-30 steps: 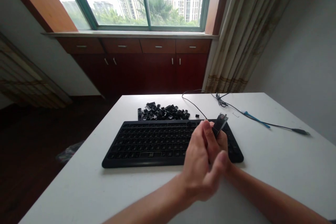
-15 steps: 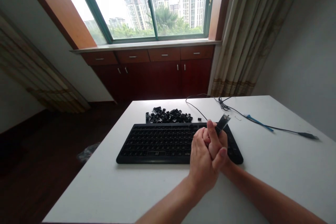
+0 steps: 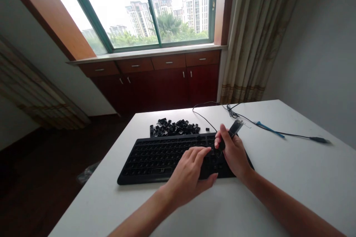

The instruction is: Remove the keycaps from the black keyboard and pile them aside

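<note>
A black keyboard (image 3: 155, 159) lies on the white table, its keycaps off over most of the visible part. My left hand (image 3: 190, 168) hovers over its right half, fingers stretched and thumb apart, with nothing seen in it. Closed around a dark-handled tool (image 3: 236, 127) is my right hand (image 3: 232, 152), above the keyboard's right end. The tool's flat greyish end points up and away; its exact kind is unclear. Behind the keyboard sits a heap of loose black keycaps (image 3: 175, 127), with one single keycap (image 3: 207, 129) to its right.
A thin black cable (image 3: 232, 113) runs from behind the keyboard to the right, ending in a dark plug (image 3: 319, 139). Across it lies a blue strip-like tool (image 3: 271, 130). A thin bent wire (image 3: 247, 126) rests near my right hand. Cabinets (image 3: 155, 85) stand beyond the table.
My hands were clasped together; now they are apart. The left hand has moved left and opened, while the right keeps hold of the tool. The camera view has shifted slightly.
</note>
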`<state>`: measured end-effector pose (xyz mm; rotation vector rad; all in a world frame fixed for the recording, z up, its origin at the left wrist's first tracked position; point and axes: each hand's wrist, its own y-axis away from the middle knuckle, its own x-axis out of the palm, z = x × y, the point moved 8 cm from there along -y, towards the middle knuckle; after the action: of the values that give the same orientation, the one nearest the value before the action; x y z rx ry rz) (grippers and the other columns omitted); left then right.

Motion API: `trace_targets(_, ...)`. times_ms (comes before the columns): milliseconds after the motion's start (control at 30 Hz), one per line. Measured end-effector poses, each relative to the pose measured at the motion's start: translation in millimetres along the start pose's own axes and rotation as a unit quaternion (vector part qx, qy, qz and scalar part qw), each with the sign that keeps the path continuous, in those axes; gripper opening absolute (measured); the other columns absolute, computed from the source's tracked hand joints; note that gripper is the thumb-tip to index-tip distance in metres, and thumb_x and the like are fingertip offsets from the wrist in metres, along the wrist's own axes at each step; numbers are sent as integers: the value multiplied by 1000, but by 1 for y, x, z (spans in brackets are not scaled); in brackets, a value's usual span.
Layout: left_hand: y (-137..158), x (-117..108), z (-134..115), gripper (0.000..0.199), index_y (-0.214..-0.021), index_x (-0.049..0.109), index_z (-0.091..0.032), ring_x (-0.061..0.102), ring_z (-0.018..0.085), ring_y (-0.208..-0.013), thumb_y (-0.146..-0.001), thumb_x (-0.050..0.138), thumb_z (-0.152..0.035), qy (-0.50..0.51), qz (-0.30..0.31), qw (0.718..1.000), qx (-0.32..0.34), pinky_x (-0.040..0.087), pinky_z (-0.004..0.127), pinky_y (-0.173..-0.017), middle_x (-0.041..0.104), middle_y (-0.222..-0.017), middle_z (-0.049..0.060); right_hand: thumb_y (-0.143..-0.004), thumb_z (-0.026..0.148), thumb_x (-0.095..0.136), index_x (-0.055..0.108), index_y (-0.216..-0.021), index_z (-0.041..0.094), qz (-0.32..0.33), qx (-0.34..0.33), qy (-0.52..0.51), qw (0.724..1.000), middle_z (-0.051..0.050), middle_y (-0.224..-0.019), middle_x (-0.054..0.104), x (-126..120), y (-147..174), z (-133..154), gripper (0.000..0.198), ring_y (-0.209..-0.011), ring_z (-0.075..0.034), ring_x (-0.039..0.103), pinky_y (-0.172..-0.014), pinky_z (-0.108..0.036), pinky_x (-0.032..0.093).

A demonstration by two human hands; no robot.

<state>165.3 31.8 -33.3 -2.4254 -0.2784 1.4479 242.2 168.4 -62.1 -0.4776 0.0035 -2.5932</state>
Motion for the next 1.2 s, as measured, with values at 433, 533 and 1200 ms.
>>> trace_targets(433,-25,7,17,58,-141,50,-16,59,31,-127,-90,69,-37,0,-2,1000,1,49,50,-110,63,-137,14,-82,52,79,46,-62,21,-66,25,-213,974,7,-57,39,-8,-17,-9,50,-49,-8,34,-46,-25,33)
trace_targets(533,-22,9,20,52,-139,52,-17,60,29,-124,-92,66,-34,9,-12,1000,-5,50,49,-110,65,-134,13,-83,55,77,44,-61,21,-54,31,-207,976,7,-57,38,-7,-19,-11,52,-48,-9,34,-46,-25,32)
trace_targets(1200,-14,3,31,78,-151,28,-16,45,35,-142,-86,69,-32,82,-83,990,-78,41,56,-118,44,-152,19,-81,44,73,29,-50,24,180,127,-128,967,12,-42,25,55,-44,-23,57,-36,-4,17,-38,-23,14)
